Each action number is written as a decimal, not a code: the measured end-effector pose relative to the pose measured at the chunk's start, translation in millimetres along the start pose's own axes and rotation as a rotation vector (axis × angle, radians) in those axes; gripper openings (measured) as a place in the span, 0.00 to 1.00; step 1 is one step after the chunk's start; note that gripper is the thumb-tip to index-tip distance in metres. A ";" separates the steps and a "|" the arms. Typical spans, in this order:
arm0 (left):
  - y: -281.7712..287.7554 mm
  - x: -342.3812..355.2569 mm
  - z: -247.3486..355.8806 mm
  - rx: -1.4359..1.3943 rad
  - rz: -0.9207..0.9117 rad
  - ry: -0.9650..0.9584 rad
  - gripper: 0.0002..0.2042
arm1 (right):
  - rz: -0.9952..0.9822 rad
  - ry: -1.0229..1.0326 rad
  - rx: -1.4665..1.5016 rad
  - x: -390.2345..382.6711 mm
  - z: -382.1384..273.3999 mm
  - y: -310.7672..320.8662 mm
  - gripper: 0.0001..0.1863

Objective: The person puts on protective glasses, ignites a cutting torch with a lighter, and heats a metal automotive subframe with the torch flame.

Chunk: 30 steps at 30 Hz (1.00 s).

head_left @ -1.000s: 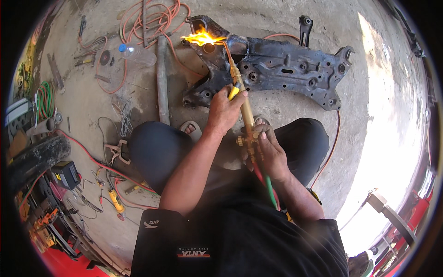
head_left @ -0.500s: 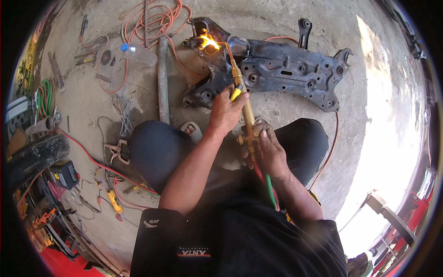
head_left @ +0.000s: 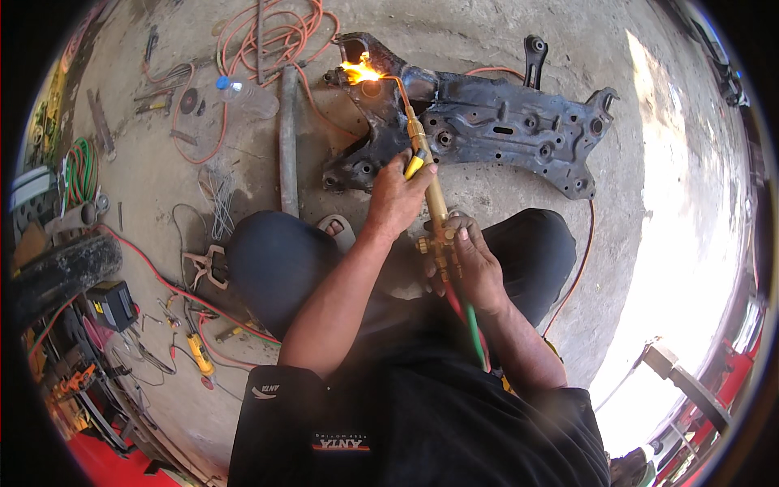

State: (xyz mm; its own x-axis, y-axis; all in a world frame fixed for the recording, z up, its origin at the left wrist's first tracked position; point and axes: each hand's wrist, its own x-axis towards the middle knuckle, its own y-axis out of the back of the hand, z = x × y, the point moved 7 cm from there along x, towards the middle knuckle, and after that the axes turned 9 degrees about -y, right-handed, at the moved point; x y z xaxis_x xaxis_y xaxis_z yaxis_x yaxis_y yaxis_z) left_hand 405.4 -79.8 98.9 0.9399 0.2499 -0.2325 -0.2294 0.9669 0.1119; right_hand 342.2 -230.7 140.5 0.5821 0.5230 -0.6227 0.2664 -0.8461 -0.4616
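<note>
A brass gas torch (head_left: pixel 436 193) slants up and away from me, its bent tip burning with an orange flame (head_left: pixel 362 71) over the left arm of a black metal subframe (head_left: pixel 495 122). My left hand (head_left: pixel 398 199) is closed on a small yellow lighter with a dark end (head_left: pixel 415 165), and its thumb side rests against the torch body. Around the valve end of the torch, next to its brass knobs (head_left: pixel 423 245), my right hand (head_left: pixel 477 264) is closed. Red and green hoses (head_left: pixel 474 333) run from that end down toward my body.
Left of the subframe lie a metal bar (head_left: pixel 288 146), a clear plastic bottle (head_left: pixel 250 97) and coiled orange hose (head_left: pixel 272 40). A locking clamp (head_left: pixel 207 268), a yellow-handled tool (head_left: pixel 200 355) and a black cylinder (head_left: pixel 69 268) are at the left. Bright sunlight strikes the floor at right.
The flame at the torch tip has changed shape and stretches a little farther left. Both hands keep nearly the same place and grip.
</note>
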 end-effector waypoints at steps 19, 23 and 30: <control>1.4 -0.4 -2.8 -0.031 -0.002 -0.051 0.15 | -0.019 0.018 -0.030 0.4 -2.8 -6.1 0.17; -0.4 1.1 -7.2 0.009 -0.006 -0.061 0.22 | -0.016 0.021 -0.024 -1.1 -3.0 -7.9 0.16; -2.7 -0.9 -14.9 0.147 0.047 -0.079 0.24 | -0.017 -0.010 0.032 -2.4 -3.2 -7.8 0.14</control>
State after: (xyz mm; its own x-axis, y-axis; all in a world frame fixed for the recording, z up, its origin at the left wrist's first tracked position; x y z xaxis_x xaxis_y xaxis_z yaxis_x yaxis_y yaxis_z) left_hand 401.5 -81.9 84.4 0.9473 0.2843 -0.1479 -0.2395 0.9347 0.2626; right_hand 341.2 -225.7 147.6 0.5700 0.5380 -0.6211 0.2510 -0.8337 -0.4918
